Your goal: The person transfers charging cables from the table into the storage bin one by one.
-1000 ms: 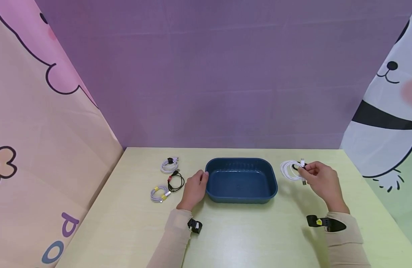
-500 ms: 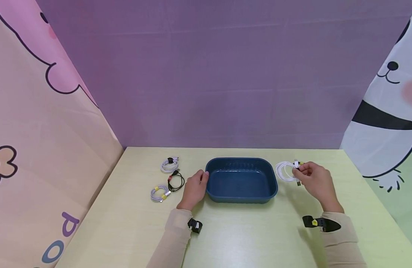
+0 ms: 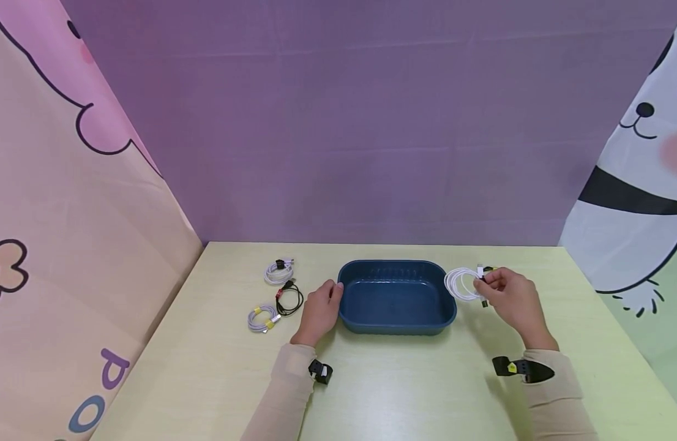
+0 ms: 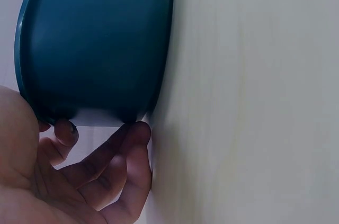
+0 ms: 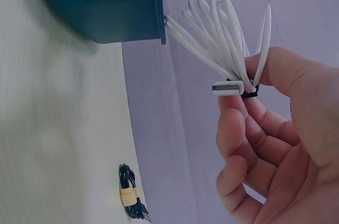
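My right hand pinches a coiled white USB cable at its black tie, with thumb and fingers. The coil hangs at the right rim of a blue plastic basin; whether they touch I cannot tell. In the right wrist view the white plug sticks out beside the tie. My left hand holds the basin's left end, thumb by the rim and curled fingers against the outer wall. Nothing lies in the basin.
Left of my left hand lie a white coiled cable, a black one and a pale one with yellow ties. A black cable bundle with a yellow tie lies beyond my right hand. A purple backdrop stands behind the table.
My right hand has moved left with the white USB cable, from well right of the basin to its right rim. My left hand and the basin have stayed put.
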A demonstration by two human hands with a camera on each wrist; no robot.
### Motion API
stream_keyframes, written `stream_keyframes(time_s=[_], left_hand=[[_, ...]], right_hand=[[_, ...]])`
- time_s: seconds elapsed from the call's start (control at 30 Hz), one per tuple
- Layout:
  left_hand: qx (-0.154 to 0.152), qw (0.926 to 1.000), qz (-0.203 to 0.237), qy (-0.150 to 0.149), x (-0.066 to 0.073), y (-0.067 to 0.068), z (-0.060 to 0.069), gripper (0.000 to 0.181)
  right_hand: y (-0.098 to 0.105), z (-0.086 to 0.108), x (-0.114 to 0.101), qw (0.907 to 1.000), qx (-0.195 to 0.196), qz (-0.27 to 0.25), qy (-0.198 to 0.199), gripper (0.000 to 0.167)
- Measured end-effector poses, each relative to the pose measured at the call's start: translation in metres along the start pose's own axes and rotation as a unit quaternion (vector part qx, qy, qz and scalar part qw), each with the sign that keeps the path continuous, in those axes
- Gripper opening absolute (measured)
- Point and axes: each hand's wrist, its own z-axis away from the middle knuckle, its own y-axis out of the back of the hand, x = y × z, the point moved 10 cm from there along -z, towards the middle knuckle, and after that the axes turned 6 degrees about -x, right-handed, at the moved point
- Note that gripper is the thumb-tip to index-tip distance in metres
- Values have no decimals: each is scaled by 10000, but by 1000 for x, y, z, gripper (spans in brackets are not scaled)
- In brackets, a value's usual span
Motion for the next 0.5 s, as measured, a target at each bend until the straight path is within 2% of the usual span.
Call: stream_keyframes(time_s=[0.5], left_hand=[[3, 10000, 47, -32, 1, 1, 1, 34]], right_hand=[[-6, 0, -8, 9998, -27, -42, 181, 30]])
